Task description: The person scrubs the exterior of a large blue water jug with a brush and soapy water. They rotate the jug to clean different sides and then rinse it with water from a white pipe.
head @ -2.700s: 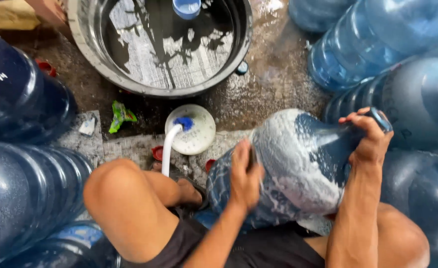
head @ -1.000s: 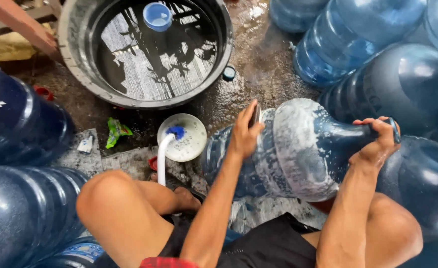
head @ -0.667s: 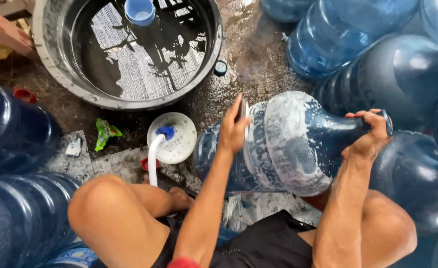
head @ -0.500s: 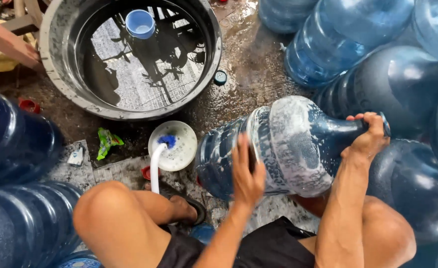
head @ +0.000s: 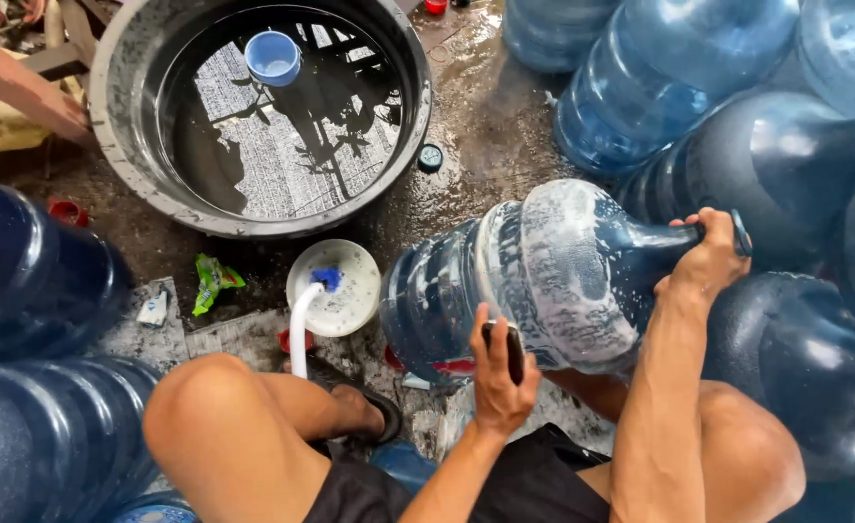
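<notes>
Head view: I see the right hand reaching out with its forearm rising across the frame, fingers wrapped tight around the neck of a large translucent blue plastic water jug lying on its side across the person's lap. The left hand is lifted beside the jug's near flank, fingers closed on a small dark scrubbing pad that touches the wall. Streaky white suds coat the jug's rounded shoulder; its ribbed base points left. Ahead stands a round grey metal basin of dark water, a small blue plastic cup afloat, on wet concrete.
</notes>
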